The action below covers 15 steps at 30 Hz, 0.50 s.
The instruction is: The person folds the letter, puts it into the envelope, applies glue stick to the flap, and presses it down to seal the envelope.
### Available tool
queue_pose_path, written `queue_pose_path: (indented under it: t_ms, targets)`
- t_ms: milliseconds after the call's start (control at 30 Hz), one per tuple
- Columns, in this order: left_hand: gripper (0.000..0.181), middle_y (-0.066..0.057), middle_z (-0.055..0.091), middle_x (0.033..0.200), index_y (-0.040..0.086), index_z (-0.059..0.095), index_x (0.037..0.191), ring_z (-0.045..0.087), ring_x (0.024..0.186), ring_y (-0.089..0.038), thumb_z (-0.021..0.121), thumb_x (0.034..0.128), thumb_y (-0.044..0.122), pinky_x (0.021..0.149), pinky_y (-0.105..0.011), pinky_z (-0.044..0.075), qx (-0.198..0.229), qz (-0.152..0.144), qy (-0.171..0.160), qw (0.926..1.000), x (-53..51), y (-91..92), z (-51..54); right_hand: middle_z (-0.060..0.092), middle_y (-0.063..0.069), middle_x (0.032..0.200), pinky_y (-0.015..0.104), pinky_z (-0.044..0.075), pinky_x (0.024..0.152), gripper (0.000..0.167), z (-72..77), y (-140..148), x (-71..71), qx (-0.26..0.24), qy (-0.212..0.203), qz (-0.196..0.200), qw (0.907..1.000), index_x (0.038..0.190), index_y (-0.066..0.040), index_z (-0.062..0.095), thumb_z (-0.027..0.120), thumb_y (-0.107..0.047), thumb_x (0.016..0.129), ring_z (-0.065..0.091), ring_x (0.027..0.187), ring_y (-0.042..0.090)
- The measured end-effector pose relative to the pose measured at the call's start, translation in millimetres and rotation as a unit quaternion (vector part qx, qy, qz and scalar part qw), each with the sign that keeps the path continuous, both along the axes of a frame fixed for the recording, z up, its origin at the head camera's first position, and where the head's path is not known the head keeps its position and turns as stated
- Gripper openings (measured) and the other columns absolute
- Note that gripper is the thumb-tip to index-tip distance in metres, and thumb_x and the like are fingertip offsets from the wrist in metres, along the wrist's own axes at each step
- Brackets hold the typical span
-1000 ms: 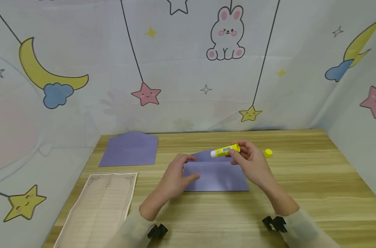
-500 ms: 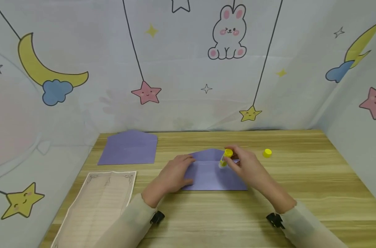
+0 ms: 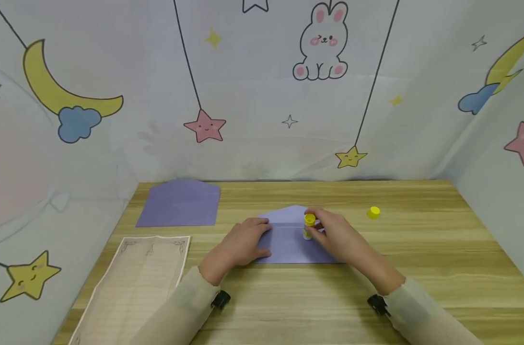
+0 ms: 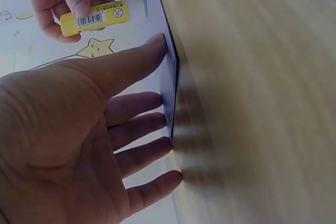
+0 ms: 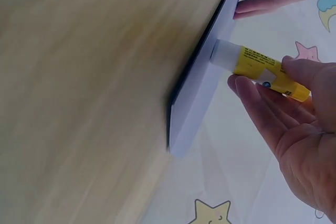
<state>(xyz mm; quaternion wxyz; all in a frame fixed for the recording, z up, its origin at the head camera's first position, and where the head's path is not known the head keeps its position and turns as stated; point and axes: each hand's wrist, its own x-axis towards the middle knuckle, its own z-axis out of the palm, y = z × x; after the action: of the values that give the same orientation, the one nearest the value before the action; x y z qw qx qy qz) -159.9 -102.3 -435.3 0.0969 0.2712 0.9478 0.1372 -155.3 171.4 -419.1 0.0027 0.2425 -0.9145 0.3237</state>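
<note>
A purple envelope (image 3: 285, 247) lies at the middle of the table, its flap side away from the person. The left hand (image 3: 243, 242) rests on its left end, fingers and thumb spread; in the left wrist view the thumb and fingertips of that hand (image 4: 79, 129) touch the paper and table. The right hand (image 3: 337, 235) pinches a yellow glue stick (image 3: 308, 226) upright over the envelope. In the right wrist view the white end of the glue stick (image 5: 257, 68) meets the purple surface, held between thumb and fingers of the right hand (image 5: 299, 124).
A yellow cap (image 3: 374, 212) stands on the wooden table (image 3: 438, 249) at the right. Another purple envelope (image 3: 180, 203) lies at the back left, and a lined sheet with a decorated border (image 3: 134, 282) at the front left. A printed curtain (image 3: 253, 96) hangs behind the table.
The right hand has moved left and down, turning the glue stick from nearly level to upright against the envelope. The left hand has come down onto the envelope's left end.
</note>
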Motion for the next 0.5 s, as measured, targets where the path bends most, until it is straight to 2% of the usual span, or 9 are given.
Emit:
queue_pose_path:
  t_ms: [200, 333, 500]
  targets:
    - [0.065, -0.013, 0.050, 0.160, 0.006, 0.061, 0.148, 0.042, 0.149, -0.033, 0.082, 0.0956, 0.036, 0.111, -0.060, 0.044, -0.019, -0.002, 0.000, 0.9998, -1.1, 2.0, 3.9, 0.074, 0.006, 0.111, 0.037, 0.063, 0.081, 0.035, 0.5, -13, -2.4, -0.005, -0.002, 0.017, 0.9998, 0.132, 0.000, 0.060, 0.074, -0.008, 0.101, 0.077, 0.098, 0.025]
    - [0.064, -0.013, 0.050, 0.160, 0.006, 0.061, 0.149, 0.043, 0.149, -0.033, 0.082, 0.0958, 0.036, 0.111, -0.060, 0.045, -0.023, 0.000, -0.001, 0.9997, -1.2, 2.8, 4.0, 0.075, 0.010, 0.117, 0.037, 0.063, 0.082, 0.038, 0.2, -28, -3.0, 0.013, -0.001, 0.023, 0.9997, 0.135, -0.002, 0.059, 0.074, -0.012, 0.102, 0.076, 0.100, 0.023]
    - [0.063, -0.013, 0.049, 0.160, 0.007, 0.061, 0.149, 0.043, 0.149, -0.033, 0.082, 0.0962, 0.035, 0.111, -0.060, 0.045, -0.023, 0.003, -0.005, 0.9997, -0.2, 3.7, 3.5, 0.076, 0.010, 0.113, 0.038, 0.062, 0.082, 0.038, 1.8, -45, -5.1, 0.033, -0.003, 0.038, 0.9987, 0.136, -0.004, 0.058, 0.072, -0.016, 0.104, 0.076, 0.101, 0.023]
